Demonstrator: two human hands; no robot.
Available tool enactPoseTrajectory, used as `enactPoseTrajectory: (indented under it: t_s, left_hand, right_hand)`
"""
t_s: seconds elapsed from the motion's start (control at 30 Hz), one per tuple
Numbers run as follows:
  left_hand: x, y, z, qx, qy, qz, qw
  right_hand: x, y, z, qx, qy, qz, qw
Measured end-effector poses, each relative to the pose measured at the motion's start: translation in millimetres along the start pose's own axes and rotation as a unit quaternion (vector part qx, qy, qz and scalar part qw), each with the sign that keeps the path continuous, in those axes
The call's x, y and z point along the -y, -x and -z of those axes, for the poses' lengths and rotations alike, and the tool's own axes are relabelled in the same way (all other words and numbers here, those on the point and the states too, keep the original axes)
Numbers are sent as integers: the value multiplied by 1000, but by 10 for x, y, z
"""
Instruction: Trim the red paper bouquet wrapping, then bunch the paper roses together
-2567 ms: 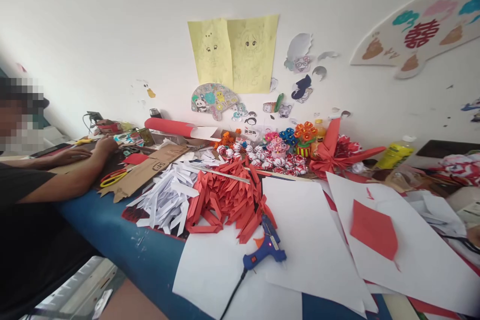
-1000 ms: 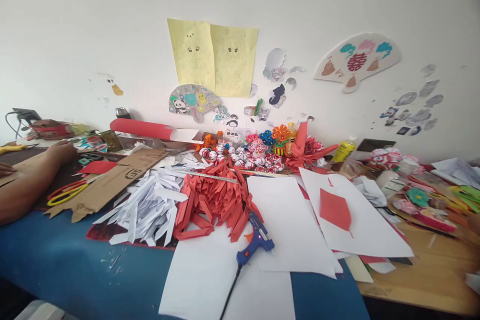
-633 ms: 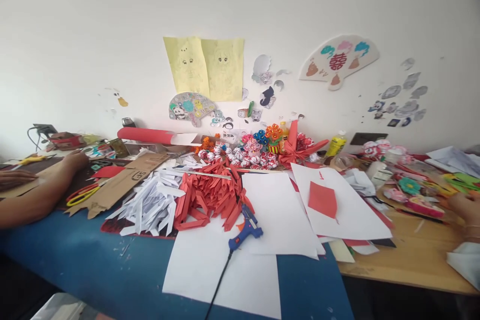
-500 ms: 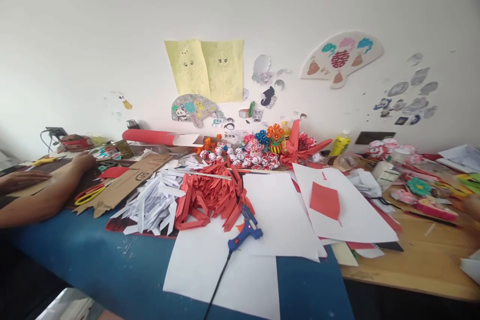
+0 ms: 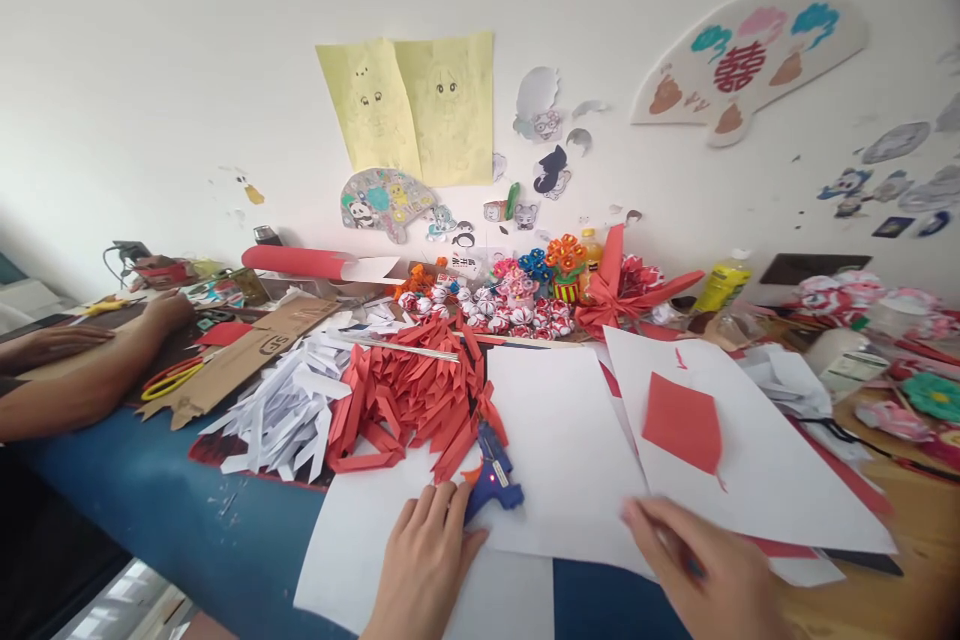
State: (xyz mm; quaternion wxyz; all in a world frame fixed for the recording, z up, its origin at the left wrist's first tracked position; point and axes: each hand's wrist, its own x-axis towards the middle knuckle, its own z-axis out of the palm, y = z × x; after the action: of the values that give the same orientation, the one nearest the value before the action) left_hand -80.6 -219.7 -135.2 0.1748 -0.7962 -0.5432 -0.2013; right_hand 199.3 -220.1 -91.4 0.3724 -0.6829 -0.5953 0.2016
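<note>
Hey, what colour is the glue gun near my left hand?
The glue gun is mostly blue, with an orange trigger; it shows in the head view.

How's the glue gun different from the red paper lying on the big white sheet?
The glue gun is blue and chunky; the red paper is thin. The left hand covers part of the glue gun; no hand covers the red paper. Both lie on white sheets.

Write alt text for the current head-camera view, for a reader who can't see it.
A person's left hand is at a blue glue gun on white sheets; the right hand, blurred, is by their right edge. Beyond lie red paper strips and white paper strips; a co-worker's forearm shows at far left.
</note>
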Motion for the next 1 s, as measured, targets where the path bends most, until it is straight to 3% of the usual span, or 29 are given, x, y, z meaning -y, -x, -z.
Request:
enactPoseTrajectory:
  t_s: [0.03,0.1,0.2,0.33,0.47,0.6,1.0]
  left_hand:
    - [-10,-16,-40,-7,-10,-9,1000]
    - [-17,-42,-115,-21,-16,-30,999]
    - [0,-64,-213,-32,-9,-67,997]
    - [33,-53,-297,-78,-28,-108,991]
    - [51,-57,-298,-108,-40,-128,985]
    - [43,-86,-277,-128,-34,-133,982]
    - [43,-84,-222,-115,-16,-165,979]
  right_hand:
    - [134,-254,-109,59,31,82,994]
    - [380,-733,-384,130,63,153,977]
    - [554,-1217,-838,181,82,172,965]
    - [417,-1388,-1225,287,-17,148,946]
    - [227,-1388,-1296,299,-107,124,940]
    - [158,-1422,-1279,274,-115,122,947]
    - [72,-1523,-1294,330,-197,86,919]
